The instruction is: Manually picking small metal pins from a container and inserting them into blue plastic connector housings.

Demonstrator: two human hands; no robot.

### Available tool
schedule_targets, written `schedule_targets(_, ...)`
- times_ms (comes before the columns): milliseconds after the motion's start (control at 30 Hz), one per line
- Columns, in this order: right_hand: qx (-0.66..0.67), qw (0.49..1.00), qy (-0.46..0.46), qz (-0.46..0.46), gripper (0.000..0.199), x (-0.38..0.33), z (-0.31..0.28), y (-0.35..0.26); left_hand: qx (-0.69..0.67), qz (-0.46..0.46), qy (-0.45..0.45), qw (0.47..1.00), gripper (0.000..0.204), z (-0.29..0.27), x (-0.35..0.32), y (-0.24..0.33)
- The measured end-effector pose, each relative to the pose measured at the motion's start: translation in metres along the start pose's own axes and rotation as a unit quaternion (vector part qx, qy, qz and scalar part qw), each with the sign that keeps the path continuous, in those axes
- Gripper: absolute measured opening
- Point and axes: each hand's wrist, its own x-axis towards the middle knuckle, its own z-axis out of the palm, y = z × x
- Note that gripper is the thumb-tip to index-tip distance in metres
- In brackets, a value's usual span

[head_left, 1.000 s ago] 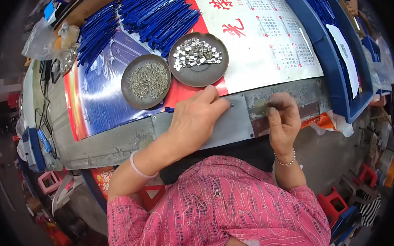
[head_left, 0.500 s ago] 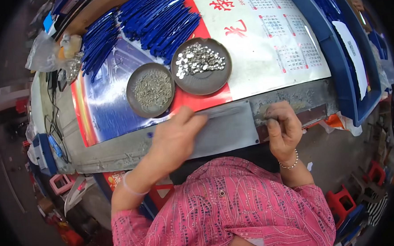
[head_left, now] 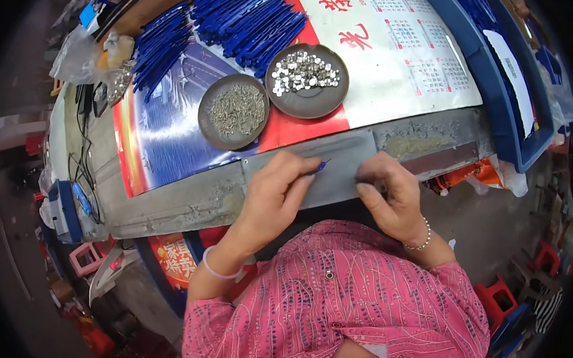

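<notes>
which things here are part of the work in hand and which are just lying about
In use:
- left hand pinching a small blue part
- right hand
- grey metal plate
- dish of small screws
- dish of silver caps
- pile of blue parts

Lying about:
- calendar sheet
- blue bin
- black cables

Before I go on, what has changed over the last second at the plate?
The left hand has pulled back along the grey metal plate and now pinches a small blue piece. The right hand has moved left onto the plate's right edge. The two round dishes of small metal parts look unchanged.
</notes>
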Motion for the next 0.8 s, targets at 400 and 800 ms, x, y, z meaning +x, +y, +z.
schedule_targets(400, 0.123, 0.986, -0.097, 0.054, 0.006, 0.027, 0.025, -0.008, -0.564, -0.276, 0.056, 0.776, 0.022, 0.007, -0.036, 0.038)
schedule_targets(800, 0.023, 0.985, -0.157, -0.072, 0.009, 0.034, 0.028, -0.007, -0.626, -0.291, 0.037, 0.722, 0.02, 0.012, -0.047, 0.032)
